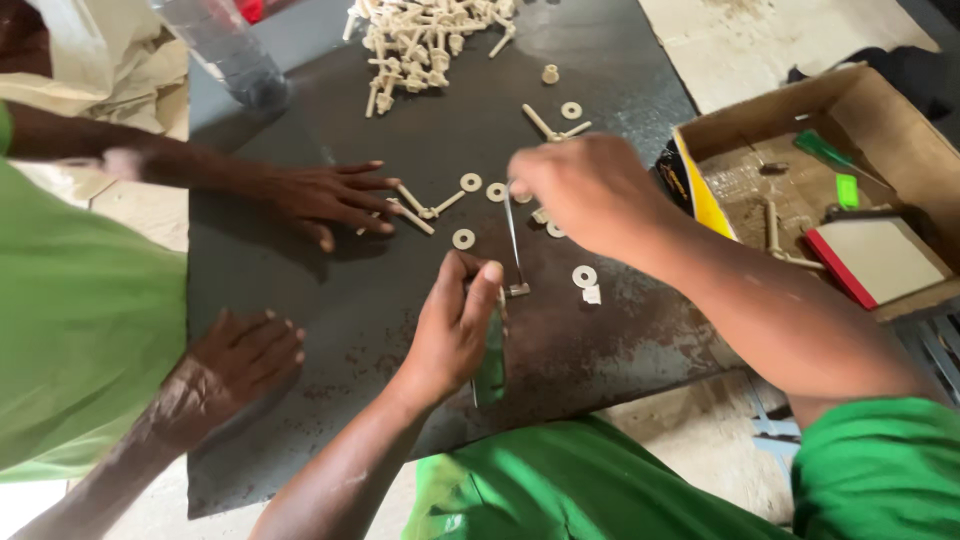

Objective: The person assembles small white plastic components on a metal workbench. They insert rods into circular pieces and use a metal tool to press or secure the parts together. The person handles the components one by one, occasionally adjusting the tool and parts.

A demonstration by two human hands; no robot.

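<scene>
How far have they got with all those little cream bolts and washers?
Done: a heap of cream plastic bolts at the dark metal sheet's far end looks assembled. In hand: the left hand grips a green-handled tool; the right hand pinches a thin metal rod. Left: loose cream round washers nearby.

Your work sheet point(600, 350) looks like dark matt metal, rust-blotched and rough. Washers point(584, 275) and bolts point(420, 40): cream, matt plastic. Box point(900, 110): plain brown cardboard. Your tool's shaft point(513, 240): shiny metal.
</scene>
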